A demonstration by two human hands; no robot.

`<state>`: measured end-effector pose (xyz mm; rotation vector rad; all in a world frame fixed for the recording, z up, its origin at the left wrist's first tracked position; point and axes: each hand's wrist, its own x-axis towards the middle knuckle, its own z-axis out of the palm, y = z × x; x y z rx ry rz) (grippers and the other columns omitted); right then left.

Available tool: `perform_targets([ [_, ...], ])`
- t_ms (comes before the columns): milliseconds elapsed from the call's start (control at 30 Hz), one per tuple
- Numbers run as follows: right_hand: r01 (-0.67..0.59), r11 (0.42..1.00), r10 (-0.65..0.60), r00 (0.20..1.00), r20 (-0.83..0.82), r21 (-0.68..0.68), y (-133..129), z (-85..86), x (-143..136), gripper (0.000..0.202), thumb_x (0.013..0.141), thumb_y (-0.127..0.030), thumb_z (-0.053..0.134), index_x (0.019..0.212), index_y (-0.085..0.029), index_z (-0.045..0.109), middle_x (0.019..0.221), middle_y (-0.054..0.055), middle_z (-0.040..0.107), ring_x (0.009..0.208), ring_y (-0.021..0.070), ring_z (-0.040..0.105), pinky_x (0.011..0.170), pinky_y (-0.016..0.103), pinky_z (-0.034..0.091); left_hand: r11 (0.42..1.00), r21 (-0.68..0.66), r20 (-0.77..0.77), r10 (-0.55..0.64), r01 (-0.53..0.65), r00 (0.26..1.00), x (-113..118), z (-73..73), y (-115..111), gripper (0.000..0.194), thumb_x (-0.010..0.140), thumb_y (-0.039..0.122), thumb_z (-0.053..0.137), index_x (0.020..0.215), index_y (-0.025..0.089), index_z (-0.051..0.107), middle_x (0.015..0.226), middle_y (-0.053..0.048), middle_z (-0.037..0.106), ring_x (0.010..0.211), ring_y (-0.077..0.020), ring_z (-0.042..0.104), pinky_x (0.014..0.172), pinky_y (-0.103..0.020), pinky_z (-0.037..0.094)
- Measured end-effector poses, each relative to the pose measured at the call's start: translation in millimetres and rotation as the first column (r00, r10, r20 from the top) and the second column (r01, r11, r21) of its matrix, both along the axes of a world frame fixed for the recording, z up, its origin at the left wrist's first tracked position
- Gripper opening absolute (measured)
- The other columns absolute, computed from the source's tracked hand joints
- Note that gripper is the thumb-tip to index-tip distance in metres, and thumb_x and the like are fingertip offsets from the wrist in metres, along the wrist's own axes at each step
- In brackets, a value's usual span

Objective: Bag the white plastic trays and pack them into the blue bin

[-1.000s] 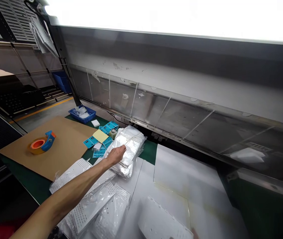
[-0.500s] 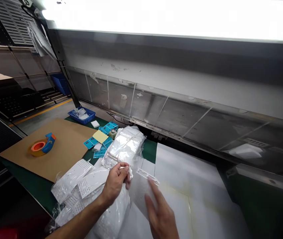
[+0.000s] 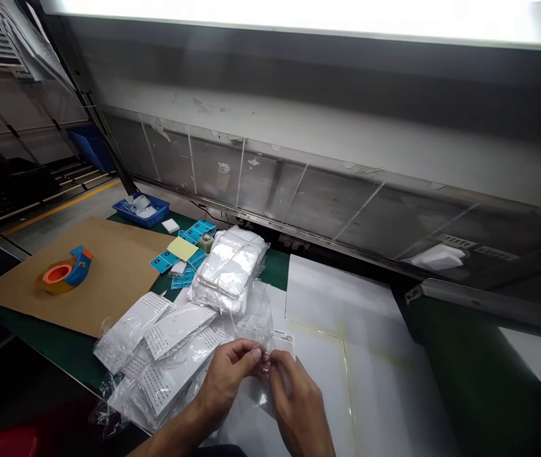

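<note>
My left hand [image 3: 230, 377] is closed, thumb and fingers pinching the crinkled edge of a clear plastic bag [image 3: 261, 397]. Close beside it, my right hand [image 3: 299, 400] pinches the same bag, and the fingertips of both hands nearly meet. A small white printed card [image 3: 282, 343] shows just behind my right fingers; whether it lies inside the bag, I cannot tell. Beyond the hands sits a bundle of clear plastic bags [image 3: 230, 260]. To the left of my left hand, bagged white printed cards [image 3: 175, 374] lie in a loose pile.
A tape dispenser [image 3: 68, 273] rests on a brown cardboard sheet [image 3: 118, 254]. Behind are a blue tray [image 3: 144, 216], turquoise labels [image 3: 163, 261], a yellow paper [image 3: 183, 248] and a small jar [image 3: 206, 242]. White sheets [image 3: 370, 355] cover the right; a shelf [image 3: 270, 171] overhangs the back.
My right hand has moved left and up to my left hand, and both now pinch the bag's edge. The view has tilted downward and shifted slightly right.
</note>
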<state>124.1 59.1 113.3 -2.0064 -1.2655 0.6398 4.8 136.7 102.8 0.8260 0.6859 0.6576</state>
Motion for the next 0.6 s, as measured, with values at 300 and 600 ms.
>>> perform_targets([
  [300, -0.126, 0.992, 0.125, 0.991, 0.041, 0.023, -12, 7.2, 4, 0.019, 0.088, -0.041, 0.042, 0.092, -0.028, 0.056, 0.088, 0.000, 0.061, 0.072, 0.0147, 0.061, 0.065, 0.026, 0.049, 0.966, -0.255, 0.091, -0.023, 0.045, 0.996, 0, 5.9, -12, 0.017, 0.073, 0.026, 0.070, 0.070, 0.010, 0.063, 0.074, -0.007, 0.063, 0.072, -0.0146, 0.058, 0.070, -0.027, 0.046],
  [600, -0.115, 0.993, 0.115, 0.993, 0.000, 0.012, -15, 6.8, 1, 0.021, 0.088, -0.041, 0.041, 0.086, -0.027, 0.056, 0.081, -0.001, 0.060, 0.071, 0.0147, 0.059, 0.065, 0.025, 0.048, 0.954, -0.296, 0.156, 0.010, 0.037, 0.988, 1, 2.1, -16, 0.021, 0.075, 0.024, 0.069, 0.064, 0.012, 0.055, 0.069, -0.003, 0.058, 0.066, -0.0115, 0.053, 0.067, -0.028, 0.046],
])
